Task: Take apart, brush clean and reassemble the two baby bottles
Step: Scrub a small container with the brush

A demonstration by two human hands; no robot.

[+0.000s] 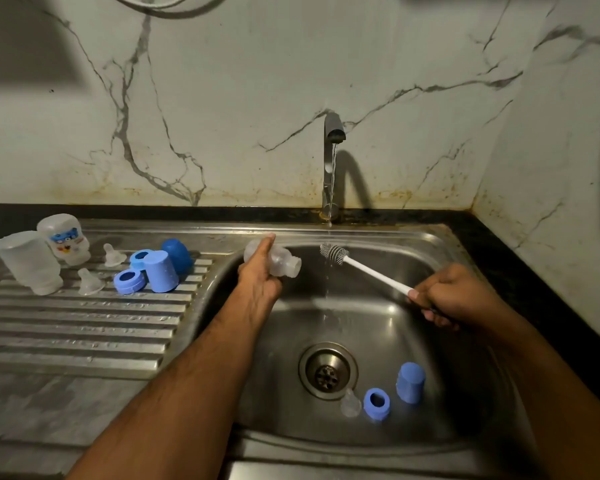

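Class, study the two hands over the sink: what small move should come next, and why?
Probably slide the brush head into the bottle mouth. The left hand holds the bottle on its side, opening facing the bristles; the right hand grips the handle, and the head is still outside, under the running tap.

Clear bottle (280, 262); white-handled brush (368, 270); blue caps (410, 382); grey-veined white marble wall (243, 109); steel-grey sink (413, 244)

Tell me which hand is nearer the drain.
Right. The right hand, gripping the brush, is above and to the right of the drain. The left hand, holding the bottle, is farther off, up and to the left.
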